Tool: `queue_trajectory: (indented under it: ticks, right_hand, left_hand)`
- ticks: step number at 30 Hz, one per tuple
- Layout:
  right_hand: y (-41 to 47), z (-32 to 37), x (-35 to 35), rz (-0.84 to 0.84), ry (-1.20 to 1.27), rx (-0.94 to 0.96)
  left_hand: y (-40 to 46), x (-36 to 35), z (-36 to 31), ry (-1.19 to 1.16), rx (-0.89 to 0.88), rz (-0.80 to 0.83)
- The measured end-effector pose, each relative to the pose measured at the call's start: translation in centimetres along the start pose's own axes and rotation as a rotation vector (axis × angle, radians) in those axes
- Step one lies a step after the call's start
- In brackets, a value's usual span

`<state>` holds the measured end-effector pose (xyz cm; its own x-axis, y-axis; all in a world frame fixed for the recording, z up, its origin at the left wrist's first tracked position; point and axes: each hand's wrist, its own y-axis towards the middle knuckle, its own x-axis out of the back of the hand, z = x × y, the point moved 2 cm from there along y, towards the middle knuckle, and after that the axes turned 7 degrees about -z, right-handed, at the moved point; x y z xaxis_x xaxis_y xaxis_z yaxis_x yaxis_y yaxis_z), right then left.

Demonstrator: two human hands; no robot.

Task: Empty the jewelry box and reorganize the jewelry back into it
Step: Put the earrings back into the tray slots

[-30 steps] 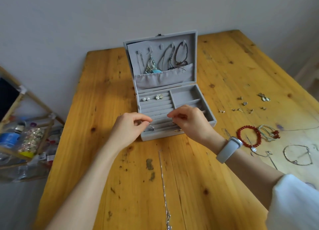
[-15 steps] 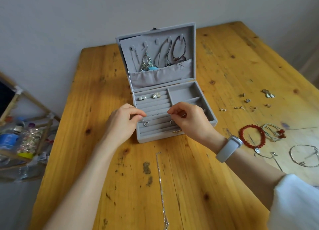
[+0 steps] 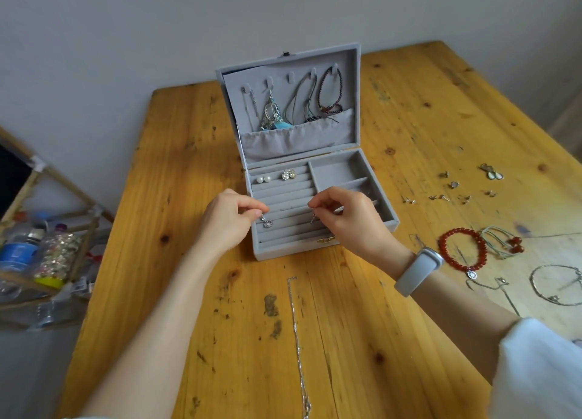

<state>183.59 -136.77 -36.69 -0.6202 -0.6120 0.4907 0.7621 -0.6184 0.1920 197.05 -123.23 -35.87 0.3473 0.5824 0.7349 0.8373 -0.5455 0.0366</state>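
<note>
Your left hand (image 3: 228, 220) and right hand (image 3: 343, 217) each pinch an earring above the box (image 3: 385, 204); many pieces wait on the table (image 3: 189, 292).

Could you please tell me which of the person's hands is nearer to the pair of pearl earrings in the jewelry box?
Left. The left hand is just below the pearl earrings; the right hand is farther off, down and to their right.

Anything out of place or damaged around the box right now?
Nothing looks damaged or spilled. The jewelry box sits slightly askew on the table, and a silver chain lies stretched out alone, apart from the loose pieces on the right.
</note>
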Motion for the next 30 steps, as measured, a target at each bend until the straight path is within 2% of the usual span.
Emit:
queue_trajectory:
  ticks: [4, 12, 17, 20, 24, 30]
  right_hand:
    - [0.0, -0.1, -0.1, -0.005, -0.012, 0.008]
    - [-0.1, -0.1, -0.3, 0.002, -0.025, 0.015]
    - [-0.1, 0.0, -0.2, -0.009, -0.024, 0.019]
    - [-0.2, 0.0, -0.2, -0.011, -0.027, 0.025]
    - [-0.2, 0.0, -0.2, -0.014, -0.034, 0.028]
    - [-0.2, -0.1, -0.4, -0.021, -0.035, 0.025]
  left_hand:
    - [0.1, -0.1, 0.1, 0.050, 0.003, -0.002]
    - [0.0, -0.3, -0.2, 0.109, -0.002, -0.106]
    - [-0.5, -0.4, -0.1, 0.096, -0.054, -0.151]
    - [-1.5, -0.5, 0.3, 0.066, -0.129, -0.187]
    - [-3.3, -0.8, 0.8, 0.056, -0.316, -0.223]
    - [-4.3, -0.7, 1.6, 0.157, -0.469, -0.238]
